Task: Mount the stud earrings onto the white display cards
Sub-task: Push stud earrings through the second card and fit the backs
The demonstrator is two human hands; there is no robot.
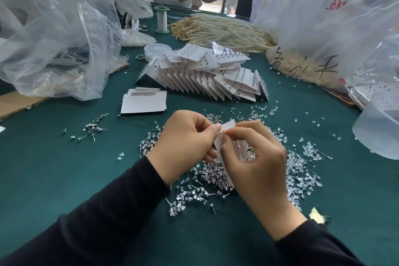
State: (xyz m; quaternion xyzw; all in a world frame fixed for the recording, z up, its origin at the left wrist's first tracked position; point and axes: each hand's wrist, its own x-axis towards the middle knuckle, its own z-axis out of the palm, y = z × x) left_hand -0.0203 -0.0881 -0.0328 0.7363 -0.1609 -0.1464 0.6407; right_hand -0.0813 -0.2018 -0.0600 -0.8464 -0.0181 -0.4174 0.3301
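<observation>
Currently, my left hand and right hand both pinch one white display card, held tilted directly above the loose pile of stud earrings on the green table.

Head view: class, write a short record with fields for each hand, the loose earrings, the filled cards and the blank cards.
left hand: pinches the white card
right hand: grips the same card
loose earrings: scattered on the green table under the hands
filled cards: overlapping row beyond the hands
blank cards: small stack, left of that row
</observation>
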